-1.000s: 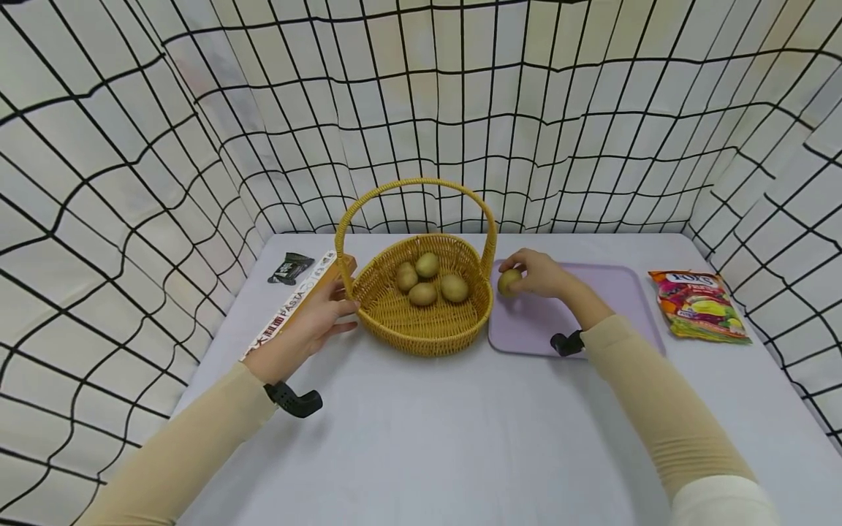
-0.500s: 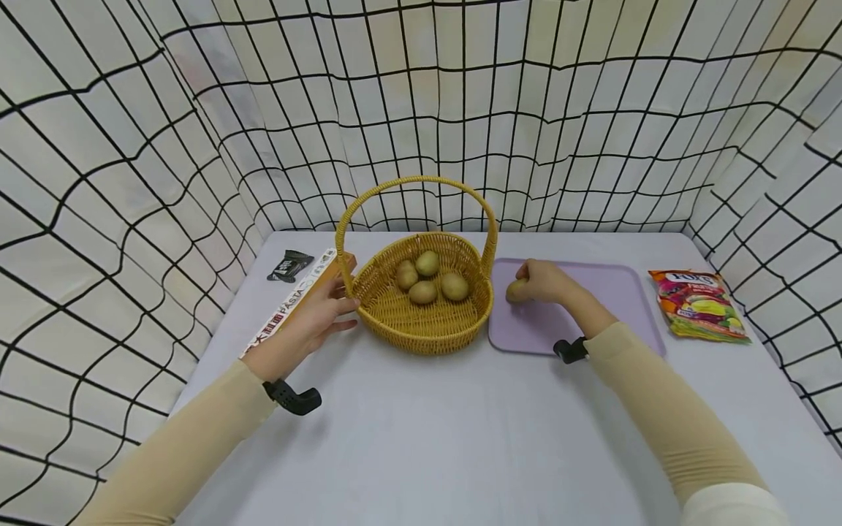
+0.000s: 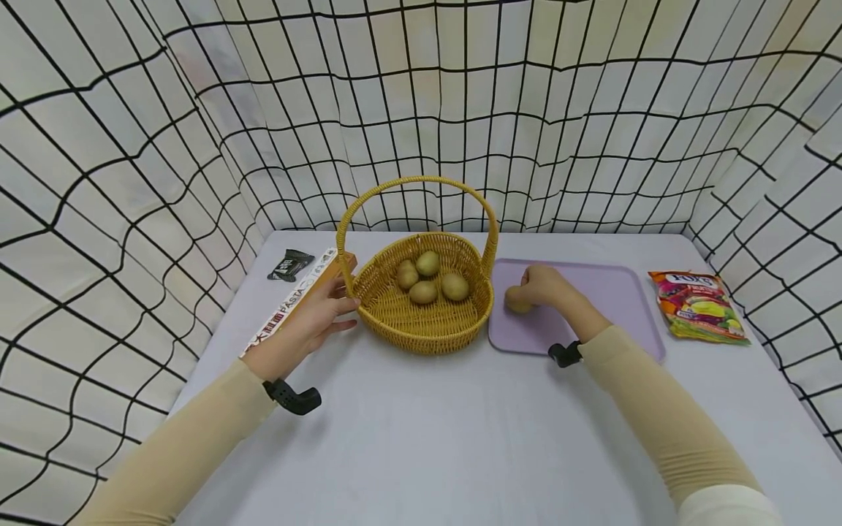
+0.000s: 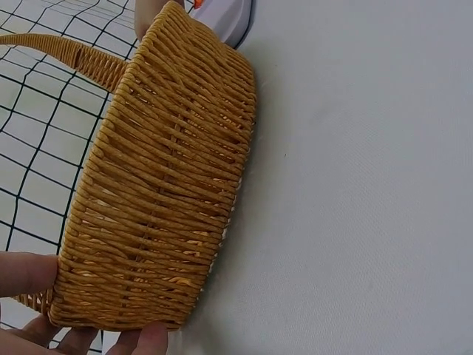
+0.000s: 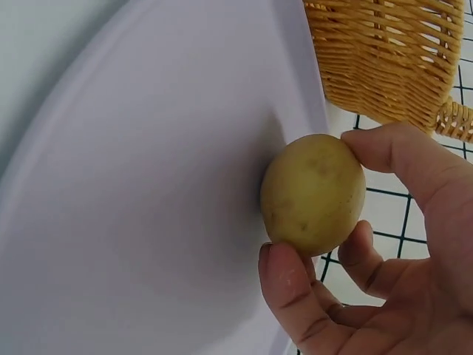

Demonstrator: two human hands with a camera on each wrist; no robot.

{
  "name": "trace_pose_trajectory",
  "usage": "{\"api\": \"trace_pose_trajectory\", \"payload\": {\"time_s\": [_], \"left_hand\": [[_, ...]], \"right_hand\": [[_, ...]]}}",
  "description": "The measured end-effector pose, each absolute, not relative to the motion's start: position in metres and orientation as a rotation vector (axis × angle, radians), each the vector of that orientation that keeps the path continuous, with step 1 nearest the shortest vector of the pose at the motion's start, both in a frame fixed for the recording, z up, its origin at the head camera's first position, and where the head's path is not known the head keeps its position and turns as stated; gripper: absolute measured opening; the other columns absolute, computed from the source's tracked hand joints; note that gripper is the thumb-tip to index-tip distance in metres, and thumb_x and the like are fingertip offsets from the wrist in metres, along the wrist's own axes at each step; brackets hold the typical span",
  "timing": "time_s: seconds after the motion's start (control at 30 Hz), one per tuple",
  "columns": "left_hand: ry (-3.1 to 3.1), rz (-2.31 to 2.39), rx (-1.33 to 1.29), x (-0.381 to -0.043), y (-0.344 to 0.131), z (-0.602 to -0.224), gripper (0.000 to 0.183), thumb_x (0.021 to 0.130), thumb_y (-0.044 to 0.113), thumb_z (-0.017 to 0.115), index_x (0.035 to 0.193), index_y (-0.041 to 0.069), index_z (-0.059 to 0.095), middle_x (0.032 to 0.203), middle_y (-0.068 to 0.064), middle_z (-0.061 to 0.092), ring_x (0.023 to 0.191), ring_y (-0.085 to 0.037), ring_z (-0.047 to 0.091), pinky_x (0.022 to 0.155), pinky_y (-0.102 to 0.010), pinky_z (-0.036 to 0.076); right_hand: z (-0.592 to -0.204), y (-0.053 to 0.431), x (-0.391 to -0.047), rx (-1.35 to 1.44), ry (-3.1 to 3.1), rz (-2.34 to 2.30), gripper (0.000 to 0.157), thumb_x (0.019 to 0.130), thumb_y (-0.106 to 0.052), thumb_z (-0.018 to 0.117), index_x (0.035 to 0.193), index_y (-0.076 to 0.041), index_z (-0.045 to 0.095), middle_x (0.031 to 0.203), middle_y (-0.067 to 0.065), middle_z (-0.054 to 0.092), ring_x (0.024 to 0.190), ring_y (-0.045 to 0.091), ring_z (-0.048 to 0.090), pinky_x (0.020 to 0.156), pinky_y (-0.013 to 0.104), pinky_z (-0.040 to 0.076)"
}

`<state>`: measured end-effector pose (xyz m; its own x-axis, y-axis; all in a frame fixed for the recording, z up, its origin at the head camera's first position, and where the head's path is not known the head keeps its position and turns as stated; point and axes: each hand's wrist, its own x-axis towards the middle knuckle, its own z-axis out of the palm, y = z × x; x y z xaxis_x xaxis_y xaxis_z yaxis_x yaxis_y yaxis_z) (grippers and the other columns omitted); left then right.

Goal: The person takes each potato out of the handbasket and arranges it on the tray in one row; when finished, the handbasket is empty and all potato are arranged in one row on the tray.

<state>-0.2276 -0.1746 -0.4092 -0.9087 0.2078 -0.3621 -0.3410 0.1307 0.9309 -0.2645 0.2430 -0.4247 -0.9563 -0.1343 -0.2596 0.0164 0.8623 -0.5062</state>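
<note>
My right hand point(image 3: 549, 286) pinches a potato point(image 5: 313, 195) between thumb and fingertips, low over the left part of the lilac tray point(image 3: 592, 321). In the right wrist view the potato's shadow falls on the tray close beside it. My left hand point(image 3: 319, 314) holds the left side of a yellow wicker basket point(image 3: 427, 343), its thumb at the rim and its fingertips against the woven wall point(image 4: 159, 185). Several more potatoes lie together inside the basket, among them one potato point(image 3: 454, 287) toward its right side. The basket's arched handle stands upright.
Under my left forearm lies a long pasta box point(image 3: 289, 303), with a small black packet point(image 3: 291, 265) behind it. A colourful FOX'S candy bag point(image 3: 699, 305) lies right of the tray. Black netting point(image 3: 460, 124) over white cloth encloses the table's back and sides.
My right hand has carried the potato from the tray's left edge slightly right and nearer to me over the tray. The left hand and basket have stayed put.
</note>
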Motion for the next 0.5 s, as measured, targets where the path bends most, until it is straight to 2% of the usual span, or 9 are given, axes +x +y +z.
{"api": "trace_pose_trajectory", "payload": {"time_s": [0.3,0.5], "left_hand": [[1.992,1.849,-0.127,-0.2280,-0.1754,-0.4102,0.072,0.103,0.000,0.051,0.165,0.005,0.014,0.168,-0.021,0.020,0.148,-0.043,0.036,0.121,-0.056,0.041],[1.945,1.886,-0.101,-0.2280,-0.1760,-0.4107,0.072,0.104,-0.002,0.049,0.165,0.005,0.014,0.166,-0.024,0.021,0.148,-0.046,0.036,0.119,-0.054,0.043]], "right_hand": [[-0.4286,0.2366,-0.2608,-0.041,2.778,-0.807,0.042,0.087,-0.038,0.069,0.060,-0.017,0.043,0.059,-0.003,0.045,0.061,0.016,0.043,0.055,0.028,0.038],[-0.4276,0.2365,-0.2564,-0.041,2.793,-0.825,0.045,0.088,-0.040,0.068,0.058,-0.018,0.042,0.055,-0.006,0.039,0.058,0.014,0.039,0.054,0.026,0.034]]}}
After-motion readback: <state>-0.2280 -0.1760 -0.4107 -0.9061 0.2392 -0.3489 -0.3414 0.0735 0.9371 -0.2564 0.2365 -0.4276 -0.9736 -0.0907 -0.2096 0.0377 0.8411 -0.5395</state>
